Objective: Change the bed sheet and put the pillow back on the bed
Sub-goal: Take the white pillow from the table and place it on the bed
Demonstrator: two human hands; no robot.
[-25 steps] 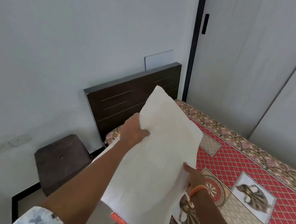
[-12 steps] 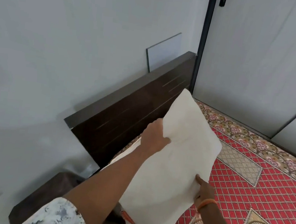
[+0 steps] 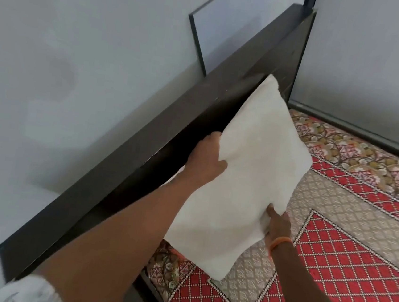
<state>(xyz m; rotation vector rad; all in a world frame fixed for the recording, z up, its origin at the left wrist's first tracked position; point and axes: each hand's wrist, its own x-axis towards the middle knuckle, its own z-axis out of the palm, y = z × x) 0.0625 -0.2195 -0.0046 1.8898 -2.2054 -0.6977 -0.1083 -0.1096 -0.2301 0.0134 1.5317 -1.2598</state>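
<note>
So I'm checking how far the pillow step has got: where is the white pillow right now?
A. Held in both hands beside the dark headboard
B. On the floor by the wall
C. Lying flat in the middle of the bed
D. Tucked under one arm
A: the left hand and right hand each grip an edge of the white pillow, held up next to the dark headboard over the bed sheet.

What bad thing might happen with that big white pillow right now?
1. The pillow is tilted, and the right hand only pinches its lower edge, so that grip might slip and the pillow flop down crooked.
2. The left hand sits close to the dark headboard, so the knuckles might bump it.
3. The pillow's lower corner might drag and wrinkle the red patterned sheet.
</note>
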